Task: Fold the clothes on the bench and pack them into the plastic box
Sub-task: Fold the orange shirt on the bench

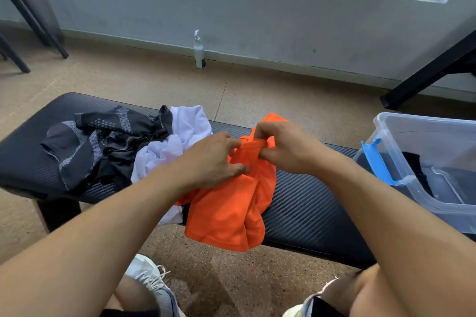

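On the bench, both hands pinch the orange garment.

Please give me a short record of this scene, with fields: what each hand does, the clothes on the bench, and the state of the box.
left hand: pinches the orange garment
right hand: grips its hem
unfolded clothes: black patterned garment, white garment, crumpled together at the left
bench: black, padded
plastic box: clear, open, at the bench's right end, something dark inside
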`<action>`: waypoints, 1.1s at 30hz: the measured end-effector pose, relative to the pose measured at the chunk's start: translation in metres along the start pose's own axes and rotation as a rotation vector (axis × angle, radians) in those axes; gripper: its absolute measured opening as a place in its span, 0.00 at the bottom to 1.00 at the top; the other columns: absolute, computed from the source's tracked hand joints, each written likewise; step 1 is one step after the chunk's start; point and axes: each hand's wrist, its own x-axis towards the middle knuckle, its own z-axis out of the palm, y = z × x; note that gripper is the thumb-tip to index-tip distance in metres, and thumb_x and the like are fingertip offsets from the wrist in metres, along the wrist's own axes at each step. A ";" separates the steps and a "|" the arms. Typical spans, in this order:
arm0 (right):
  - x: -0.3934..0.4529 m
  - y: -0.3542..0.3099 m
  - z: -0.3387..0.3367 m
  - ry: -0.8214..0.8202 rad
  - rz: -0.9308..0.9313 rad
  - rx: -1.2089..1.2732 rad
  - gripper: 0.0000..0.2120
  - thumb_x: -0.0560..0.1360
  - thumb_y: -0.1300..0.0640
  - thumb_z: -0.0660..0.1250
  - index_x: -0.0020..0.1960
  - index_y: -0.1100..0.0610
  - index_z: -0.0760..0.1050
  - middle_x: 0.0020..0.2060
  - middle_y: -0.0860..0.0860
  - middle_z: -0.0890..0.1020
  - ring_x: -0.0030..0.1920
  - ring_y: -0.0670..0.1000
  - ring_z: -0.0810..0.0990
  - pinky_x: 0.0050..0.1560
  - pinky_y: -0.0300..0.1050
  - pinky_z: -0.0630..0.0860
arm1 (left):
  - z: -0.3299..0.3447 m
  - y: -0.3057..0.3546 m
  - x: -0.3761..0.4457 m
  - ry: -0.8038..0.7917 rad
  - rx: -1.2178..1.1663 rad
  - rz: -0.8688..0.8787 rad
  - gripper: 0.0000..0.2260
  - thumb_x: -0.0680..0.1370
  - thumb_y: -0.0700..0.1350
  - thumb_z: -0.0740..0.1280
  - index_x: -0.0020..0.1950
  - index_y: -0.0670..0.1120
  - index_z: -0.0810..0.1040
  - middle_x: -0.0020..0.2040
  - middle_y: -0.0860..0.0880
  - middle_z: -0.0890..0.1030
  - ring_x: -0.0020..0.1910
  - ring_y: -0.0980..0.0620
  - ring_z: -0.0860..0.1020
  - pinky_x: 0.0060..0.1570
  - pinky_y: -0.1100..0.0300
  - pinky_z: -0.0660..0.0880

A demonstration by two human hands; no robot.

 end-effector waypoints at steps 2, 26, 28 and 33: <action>-0.007 -0.006 -0.010 0.052 -0.043 0.104 0.11 0.72 0.57 0.71 0.39 0.45 0.71 0.38 0.47 0.80 0.43 0.51 0.79 0.45 0.49 0.76 | -0.002 0.001 0.002 0.043 -0.082 0.051 0.06 0.75 0.53 0.73 0.46 0.53 0.80 0.45 0.53 0.75 0.43 0.56 0.74 0.46 0.57 0.69; -0.049 -0.035 -0.084 -0.338 -0.081 1.309 0.19 0.59 0.60 0.83 0.48 0.60 0.83 0.39 0.55 0.86 0.38 0.50 0.85 0.40 0.42 0.83 | -0.038 0.002 -0.020 0.267 -0.826 -0.124 0.04 0.79 0.46 0.69 0.51 0.45 0.81 0.41 0.43 0.84 0.38 0.51 0.77 0.42 0.55 0.73; -0.040 -0.019 -0.077 -0.225 0.173 0.971 0.13 0.65 0.64 0.79 0.49 0.59 0.83 0.41 0.56 0.86 0.39 0.50 0.85 0.40 0.43 0.82 | -0.040 -0.005 -0.014 0.466 -0.732 -0.230 0.04 0.78 0.47 0.69 0.49 0.47 0.81 0.41 0.48 0.84 0.39 0.51 0.78 0.41 0.56 0.73; -0.027 0.016 -0.054 -0.213 0.436 0.068 0.08 0.68 0.54 0.79 0.43 0.55 0.83 0.37 0.52 0.85 0.36 0.50 0.81 0.34 0.40 0.74 | -0.057 -0.039 -0.006 0.740 -0.715 -0.451 0.03 0.79 0.48 0.67 0.46 0.52 0.79 0.48 0.47 0.84 0.49 0.47 0.81 0.50 0.52 0.78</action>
